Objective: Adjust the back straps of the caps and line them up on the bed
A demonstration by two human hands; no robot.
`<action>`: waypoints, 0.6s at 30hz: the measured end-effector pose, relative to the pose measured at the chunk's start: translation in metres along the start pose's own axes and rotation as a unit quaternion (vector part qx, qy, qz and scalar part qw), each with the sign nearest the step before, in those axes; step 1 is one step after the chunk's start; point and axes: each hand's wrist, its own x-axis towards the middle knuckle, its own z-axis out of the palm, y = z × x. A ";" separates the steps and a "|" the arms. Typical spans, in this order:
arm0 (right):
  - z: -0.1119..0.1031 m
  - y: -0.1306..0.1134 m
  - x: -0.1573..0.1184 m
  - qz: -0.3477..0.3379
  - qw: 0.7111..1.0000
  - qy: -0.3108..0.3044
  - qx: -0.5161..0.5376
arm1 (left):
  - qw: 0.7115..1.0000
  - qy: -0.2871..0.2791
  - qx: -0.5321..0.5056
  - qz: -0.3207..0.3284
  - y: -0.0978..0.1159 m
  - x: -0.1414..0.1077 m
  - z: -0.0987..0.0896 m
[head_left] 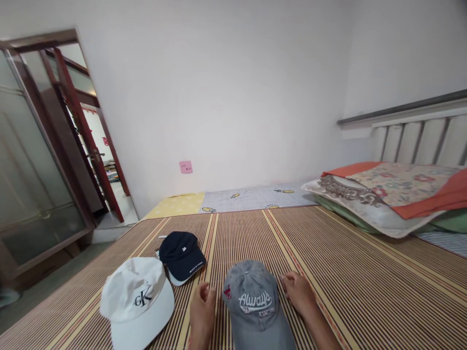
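The grey cap (251, 301), soft cloth with white script "Always" and a small red mark at its side, lies on the striped mat (350, 272) between the left hand (203, 308) and the right hand (299, 294), both loosely curled, apart from each other and holding nothing. Left of it sit a white cap (136, 296) lettered "CK" and a navy cap (182, 255) whose brim print is too small to read; beyond are the patterned pillows (401, 187) and a pink note (186, 167) on the smooth white wall (237, 97).

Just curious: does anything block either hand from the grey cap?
Nothing visible does: the left hand and right hand flank the grey cap, with only striped mat between. The white cap and navy cap lie beyond the left hand.
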 end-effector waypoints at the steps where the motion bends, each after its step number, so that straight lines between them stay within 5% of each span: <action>1: -0.001 0.000 0.000 -0.009 1.000 0.001 -0.017 | 0.997 0.027 0.056 0.044 0.012 0.003 0.002; 4: -0.002 0.000 -0.001 -0.027 0.998 0.001 -0.060 | 0.967 -0.004 0.202 0.153 0.053 0.018 0.021; 9: -0.001 0.001 -0.002 -0.050 0.993 0.006 -0.105 | 0.854 -0.217 0.408 0.240 0.104 0.055 0.064; 14: 0.000 0.004 0.001 -0.063 0.989 0.010 -0.132 | 0.718 -0.351 0.555 0.231 0.114 0.085 0.079; 18: 0.003 0.008 0.002 -0.065 0.988 0.010 -0.143 | 0.649 -0.391 0.617 0.213 0.109 0.096 0.088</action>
